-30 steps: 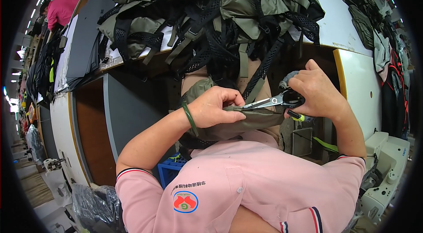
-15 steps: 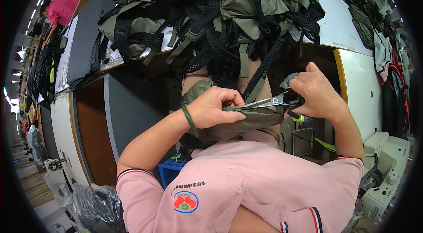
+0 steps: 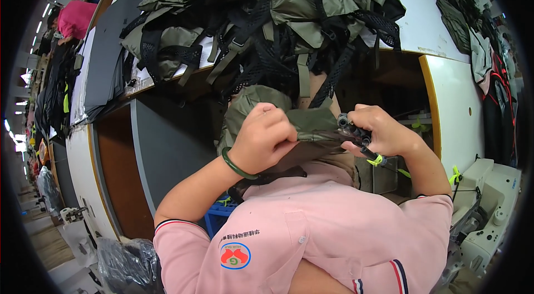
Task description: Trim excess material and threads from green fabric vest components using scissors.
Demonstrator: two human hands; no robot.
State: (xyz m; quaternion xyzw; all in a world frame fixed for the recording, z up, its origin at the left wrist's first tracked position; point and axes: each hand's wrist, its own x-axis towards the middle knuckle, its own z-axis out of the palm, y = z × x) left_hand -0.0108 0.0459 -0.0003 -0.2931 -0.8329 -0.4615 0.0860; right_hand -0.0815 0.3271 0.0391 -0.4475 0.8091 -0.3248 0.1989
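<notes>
Fingers: left hand (image 3: 266, 139) is closed tight, pinching a fold of the olive bag piece (image 3: 289, 121); right hand (image 3: 384, 134) is curled around small snips (image 3: 356, 137), holding them shut or nearly so, though I cannot tell how far the blades gape.

Tabletop: white tabletop (image 3: 423, 27) sits at 12 o'clock from the hands, carrying a heap of olive bags (image 3: 267, 10) with black mesh straps (image 3: 334, 71) hanging over its edge.

Bag piece: it lies between the two hands, bunched under the left fingers and reaching to 3 o'clock, where its edge touches the snips.

Snips: at 3 o'clock from the left hand, tips pointing toward 9 o'clock, a yellow-green cord (image 3: 377, 159) at their lower end.

Doing it well: my judgement is that the fold should be kept taut and the left fingertips back from the blades, so only the stray thread or edge is cut, not the cloth.

Sewing machine: white sewing machine (image 3: 489, 222) stands at 4 o'clock, well apart.

Bracelet: green bracelet (image 3: 236, 165) rings the left wrist.
</notes>
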